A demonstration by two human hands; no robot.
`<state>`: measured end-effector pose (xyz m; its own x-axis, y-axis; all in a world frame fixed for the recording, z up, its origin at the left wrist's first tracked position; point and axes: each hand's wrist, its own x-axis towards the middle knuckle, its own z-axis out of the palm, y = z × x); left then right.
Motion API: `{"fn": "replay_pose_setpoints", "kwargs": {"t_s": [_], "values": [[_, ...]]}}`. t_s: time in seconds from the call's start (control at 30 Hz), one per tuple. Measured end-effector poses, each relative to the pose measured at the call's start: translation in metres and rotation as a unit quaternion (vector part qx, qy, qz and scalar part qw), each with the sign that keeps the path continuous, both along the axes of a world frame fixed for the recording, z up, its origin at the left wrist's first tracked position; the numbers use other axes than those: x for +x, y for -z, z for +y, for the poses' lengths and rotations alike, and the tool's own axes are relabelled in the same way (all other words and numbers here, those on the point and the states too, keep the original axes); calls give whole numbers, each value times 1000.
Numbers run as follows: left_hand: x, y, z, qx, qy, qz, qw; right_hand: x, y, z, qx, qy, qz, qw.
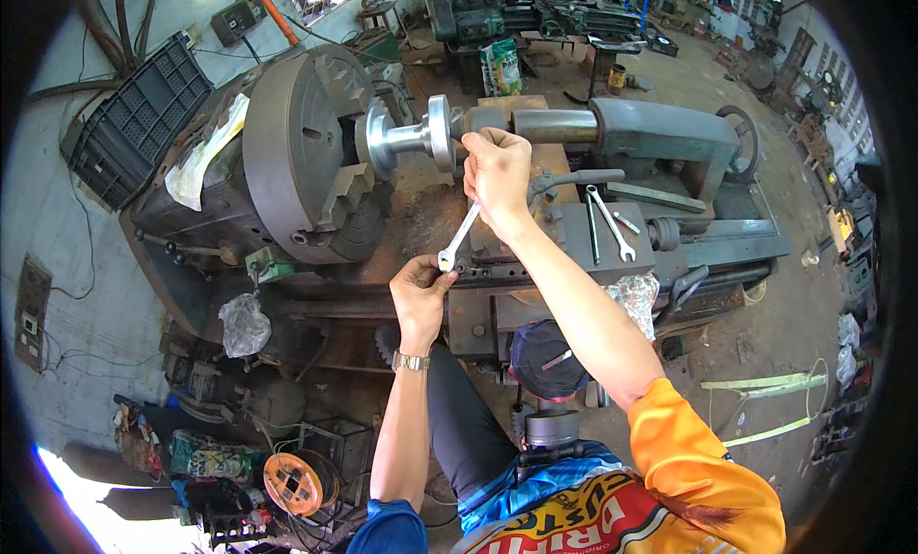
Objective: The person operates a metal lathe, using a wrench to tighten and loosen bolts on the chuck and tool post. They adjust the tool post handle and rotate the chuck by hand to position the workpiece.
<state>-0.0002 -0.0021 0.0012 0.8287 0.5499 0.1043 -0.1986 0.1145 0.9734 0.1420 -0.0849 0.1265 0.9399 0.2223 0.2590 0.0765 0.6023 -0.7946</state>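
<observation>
A silver combination wrench (461, 235) slants between my two hands above the lathe's carriage. My right hand (499, 172) is closed round its upper end, the fingertips beside the rim of a shiny flanged metal workpiece (413, 136). Lower down, my left hand (419, 298) pinches the wrench's lower head between thumb and fingers; whether anything small sits in that head I cannot tell. The workpiece lies along the lathe axis, in front of the large jawed chuck (292, 143). A second wrench (612, 221) rests on the carriage top beside slim metal tools.
The tailstock (660, 133) with its handwheel (739, 145) stands to the right. A lever handle (577, 178) sticks out by my right wrist. A clear plastic bag (245, 325) hangs at the lathe's front left. An orange cable reel (294, 483) stands on the floor at lower left.
</observation>
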Motion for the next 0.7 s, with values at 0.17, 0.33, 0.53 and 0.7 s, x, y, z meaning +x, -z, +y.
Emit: {"fn": "replay_pose_setpoints", "kwargs": {"t_s": [0.17, 0.33, 0.53, 0.7], "values": [[1, -3, -2, 1, 0, -6, 1000, 6, -2, 9, -25, 3, 12, 1000], [-1, -3, -4, 12, -14, 8, 1000, 22, 0, 17, -8, -107, 1, 994], [-4, -9, -3, 8, 16, 11, 1000, 33, 2, 30, -32, -179, -3, 983], [-3, -7, -3, -2, 14, 5, 1000, 41, 4, 38, -11, -259, 2, 966]]}}
